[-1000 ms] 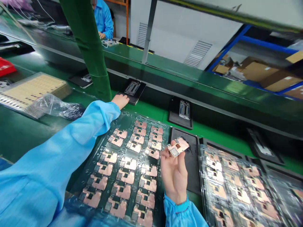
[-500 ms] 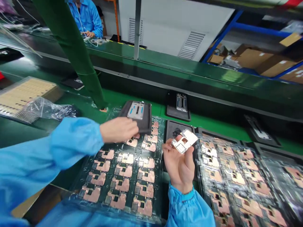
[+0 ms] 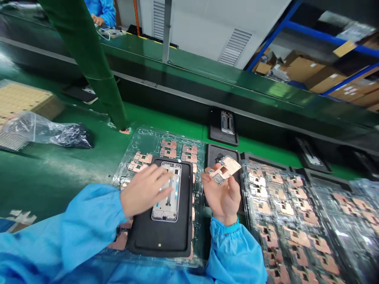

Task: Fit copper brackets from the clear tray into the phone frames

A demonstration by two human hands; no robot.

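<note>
A black carrier tray (image 3: 166,236) with a silver phone frame (image 3: 169,197) in it lies on top of a clear blister tray of copper-coloured parts (image 3: 139,146). My left hand (image 3: 143,190) rests on it, fingers stretched out over the phone frame. To its right my right hand (image 3: 222,195) is raised palm up, its fingers pinching a small copper-coloured part (image 3: 225,169).
More trays of copper parts (image 3: 284,221) fill the right. An empty black carrier (image 3: 216,152) sits behind my right hand. Two carriers (image 3: 223,128) (image 3: 310,159) lie by the conveyor edge. A green post (image 3: 89,63) and a plastic bag (image 3: 44,132) stand left. Another person's hands (image 3: 99,17) work far back.
My left hand pulled the black carrier with the phone frame from the conveyor edge toward me and set it down on the tray of copper parts. My right hand kept holding its part.
</note>
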